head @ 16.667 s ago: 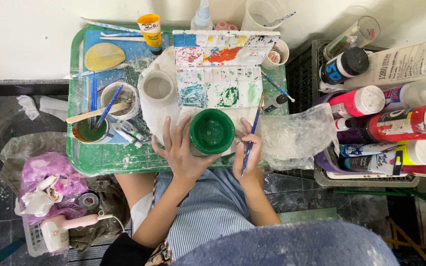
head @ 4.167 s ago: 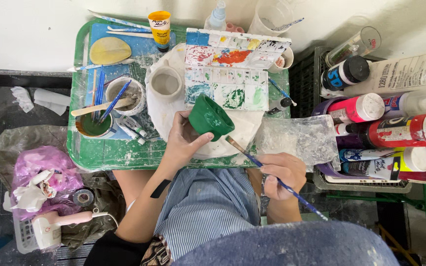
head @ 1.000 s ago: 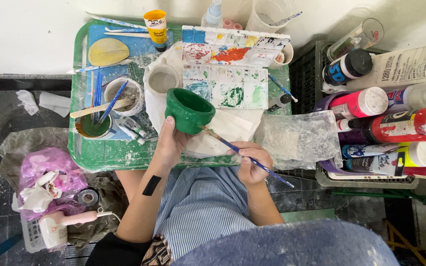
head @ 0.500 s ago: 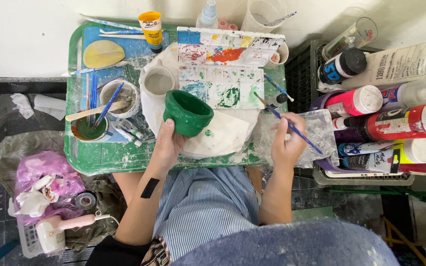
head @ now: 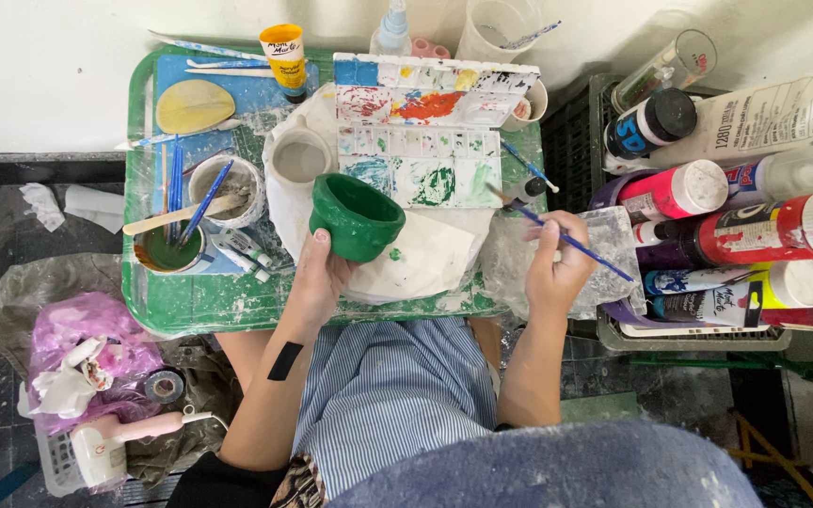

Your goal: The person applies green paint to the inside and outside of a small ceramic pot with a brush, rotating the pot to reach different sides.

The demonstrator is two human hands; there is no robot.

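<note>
- Left hand (head: 317,273) is closed around the lower side of a green bowl (head: 355,216), thumb up its left wall, holding it tilted above the tray with its mouth toward twelve o'clock.
- Right hand (head: 557,263) pinches a blue-handled paintbrush (head: 571,243), fingers curled shut on the shaft; the brush tip points toward ten o'clock, at the paint palette (head: 421,132).
- From the right hand the bowl lies at nine o'clock, well apart; the palette sits at twelve o'clock of the bowl, just beside it.
- Green tray (head: 190,301) ends at a near edge just under both wrists; a white wall closes off the far side.
- At three o'clock of the right hand, paint bottles (head: 698,188) crowd a dark crate, leaving little open room there.
- At nine o'clock of the bowl, a small cup (head: 167,252) holds green paint and a white cup (head: 228,183) holds a blue brush and a wooden stick.
- A pale empty-looking pot (head: 301,160) stands at eleven o'clock of the bowl.
</note>
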